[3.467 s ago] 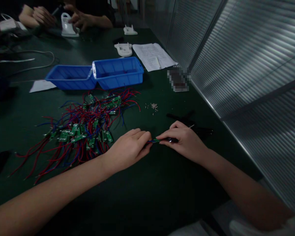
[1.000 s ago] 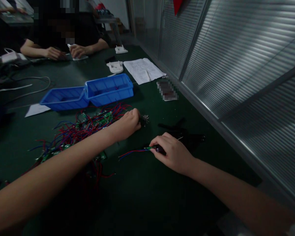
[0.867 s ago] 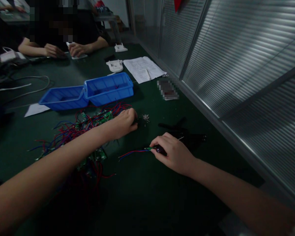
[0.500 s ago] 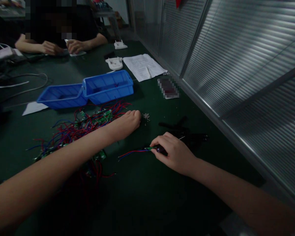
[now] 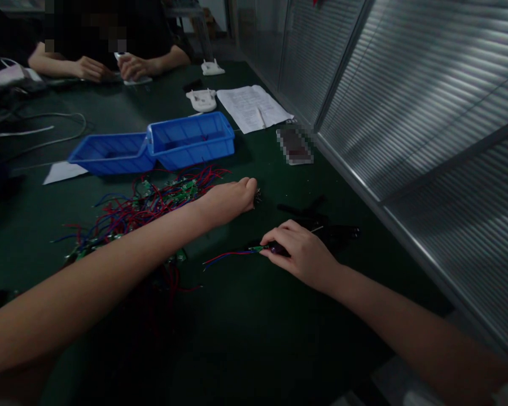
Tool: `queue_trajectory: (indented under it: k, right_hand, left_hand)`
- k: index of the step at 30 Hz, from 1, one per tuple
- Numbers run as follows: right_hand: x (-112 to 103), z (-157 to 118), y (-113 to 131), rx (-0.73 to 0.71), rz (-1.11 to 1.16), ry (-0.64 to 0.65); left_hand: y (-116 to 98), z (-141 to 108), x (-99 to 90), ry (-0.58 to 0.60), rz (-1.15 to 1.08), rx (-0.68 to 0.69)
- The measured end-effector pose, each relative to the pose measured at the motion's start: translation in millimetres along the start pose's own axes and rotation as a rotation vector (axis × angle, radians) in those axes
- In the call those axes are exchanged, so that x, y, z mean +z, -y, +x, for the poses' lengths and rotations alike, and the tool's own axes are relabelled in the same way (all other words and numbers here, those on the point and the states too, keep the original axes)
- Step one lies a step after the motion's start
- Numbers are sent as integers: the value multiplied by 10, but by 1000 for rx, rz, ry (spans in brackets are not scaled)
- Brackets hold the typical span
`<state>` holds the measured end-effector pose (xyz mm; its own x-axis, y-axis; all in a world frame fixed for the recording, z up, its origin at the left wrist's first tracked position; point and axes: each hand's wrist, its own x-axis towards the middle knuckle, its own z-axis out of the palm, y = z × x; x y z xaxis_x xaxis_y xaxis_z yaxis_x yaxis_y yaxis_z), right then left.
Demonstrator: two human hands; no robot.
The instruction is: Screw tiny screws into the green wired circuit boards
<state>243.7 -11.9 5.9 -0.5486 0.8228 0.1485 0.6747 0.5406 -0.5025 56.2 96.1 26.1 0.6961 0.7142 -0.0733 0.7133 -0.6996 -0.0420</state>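
My left hand is at the small pile of screws, its fingers closed and pointing down; what they hold, if anything, is hidden. Between the thumb and fingers of my right hand is a small green circuit board, from which red and blue wires trail left over the dark green table. A dark screwdriver handle also lies within this hand, its thin shaft showing behind the fingers. Left of my hands spreads a tangled heap of wired boards.
Two blue bins stand behind the heap. Black parts lie beyond my right hand. Farther back are a paper sheet, a phone and white plastic parts. A person's hands work across the table.
My left hand has moved a little right, onto the screws, and now covers part of them. My right hand keeps its hold on the board and screwdriver. The whole view has shifted slightly.
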Motion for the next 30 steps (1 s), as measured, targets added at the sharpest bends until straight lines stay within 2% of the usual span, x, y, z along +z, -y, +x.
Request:
queue_trajectory:
  k: [3, 5, 8, 10, 16, 24, 30]
  right_hand:
    - [28, 10, -17, -40, -39, 1]
    - [60, 18, -15, -70, -59, 2]
    - [112, 31, 16, -95, -111, -5]
    - [138, 38, 49, -107, -145, -9]
    - [173, 50, 117, -160, -229, 11]
    - [169, 72, 142, -172, -232, 13]
    - [133, 91, 170, -172, -222, 28]
  left_hand:
    - [-90, -276, -113, -111, -152, 22]
    - [-200, -531, -140, -166, -340, 37]
    - [-367, -875, -61, -194, -574, -16]
    - [-435, -1004, 34, -188, -616, -35]
    - [-412, -1007, 183, -160, -612, -48]
    - [-326, -1028, 193, -126, -610, -60]
    - [-369, -1068, 152, -53, -613, 34]
